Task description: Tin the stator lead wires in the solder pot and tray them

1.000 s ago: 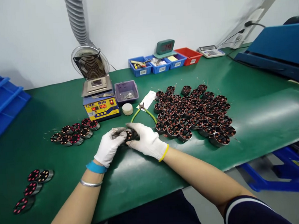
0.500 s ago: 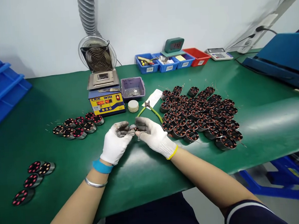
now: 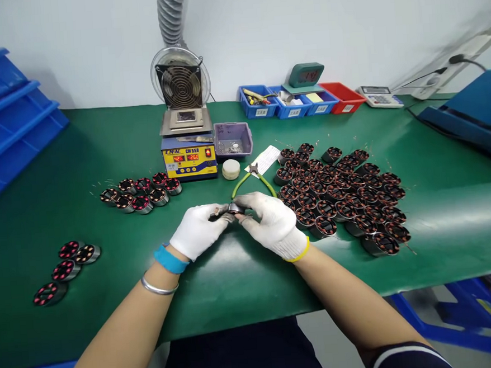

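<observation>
Between the fingertips of my two gloved hands is a motor stator (image 3: 235, 208), a short metal ring with its silvery side showing; its windings are mostly hidden. My left hand (image 3: 202, 227) pinches it from the left, with the glove's fingertips blackened. From the right, my right hand (image 3: 268, 219) closes on the other side of it. Just beyond my right hand lie green-handled cutting pliers (image 3: 253, 172), their handles spread toward me. A large cluster of stators with copper windings (image 3: 339, 194) stands to the right of that hand.
Two smaller stator groups stand at left, one near the soldering pot (image 3: 190, 161) and another (image 3: 65, 269) closer in. Behind are a purple tray (image 3: 232, 124), a round white container (image 3: 231, 169), blue tool boxes (image 3: 261, 110), a clock (image 3: 306, 75) and a calculator (image 3: 379, 97). Stacked blue bins (image 3: 10, 133) stand far left.
The view has shifted, so the bench items sit farther right. The stator between my fingers has turned and now shows more of its metal side. Both hands stay on it.
</observation>
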Demonstrator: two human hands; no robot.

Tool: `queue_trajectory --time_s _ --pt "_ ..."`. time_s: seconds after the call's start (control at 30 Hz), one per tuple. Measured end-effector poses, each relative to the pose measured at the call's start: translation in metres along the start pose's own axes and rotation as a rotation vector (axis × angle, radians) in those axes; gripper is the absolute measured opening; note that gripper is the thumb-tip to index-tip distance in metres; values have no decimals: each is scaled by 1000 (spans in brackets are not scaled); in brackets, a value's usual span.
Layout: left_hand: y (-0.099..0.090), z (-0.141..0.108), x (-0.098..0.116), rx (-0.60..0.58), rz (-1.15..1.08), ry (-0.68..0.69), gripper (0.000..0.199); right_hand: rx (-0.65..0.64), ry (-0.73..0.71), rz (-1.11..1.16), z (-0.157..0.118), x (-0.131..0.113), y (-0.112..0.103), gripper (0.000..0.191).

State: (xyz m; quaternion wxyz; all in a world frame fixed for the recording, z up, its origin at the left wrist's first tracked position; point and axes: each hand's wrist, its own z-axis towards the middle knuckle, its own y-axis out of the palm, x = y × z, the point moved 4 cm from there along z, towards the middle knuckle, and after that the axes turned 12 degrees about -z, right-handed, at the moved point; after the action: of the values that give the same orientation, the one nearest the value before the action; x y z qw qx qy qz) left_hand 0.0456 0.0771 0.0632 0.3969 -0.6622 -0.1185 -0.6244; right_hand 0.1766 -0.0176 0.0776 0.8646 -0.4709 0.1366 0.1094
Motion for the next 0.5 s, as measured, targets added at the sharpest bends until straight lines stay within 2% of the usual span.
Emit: queue_trajectory --time_s 0.07,0.17,0.2,0.27,0.33,0.4,0.43,0.5 --pt "-8 -3 2 -90 -97 -112 17 10 29 48 1 3 -1 26" --pt "-21 -8 6 -267 -316 -261 15 20 237 241 1 10 1 25" --pt "-25 -8 7 -257 -355 -260 17 18 323 330 1 12 3 26" --pt "-31 -6 9 -120 -344 -197 25 1 460 505 0 15 7 30" --pt "-24 -4 6 -16 -264 -174 44 -15 534 638 1 15 11 34" --pt "-5 -4 4 -39 -219 -210 60 -23 573 716 1 15 12 36" --pt "5 -5 4 -72 -238 -224 59 -24 584 735 1 14 13 36" --pt "16 -6 7 -99 -338 -235 43 -17 592 748 1 14 13 35"
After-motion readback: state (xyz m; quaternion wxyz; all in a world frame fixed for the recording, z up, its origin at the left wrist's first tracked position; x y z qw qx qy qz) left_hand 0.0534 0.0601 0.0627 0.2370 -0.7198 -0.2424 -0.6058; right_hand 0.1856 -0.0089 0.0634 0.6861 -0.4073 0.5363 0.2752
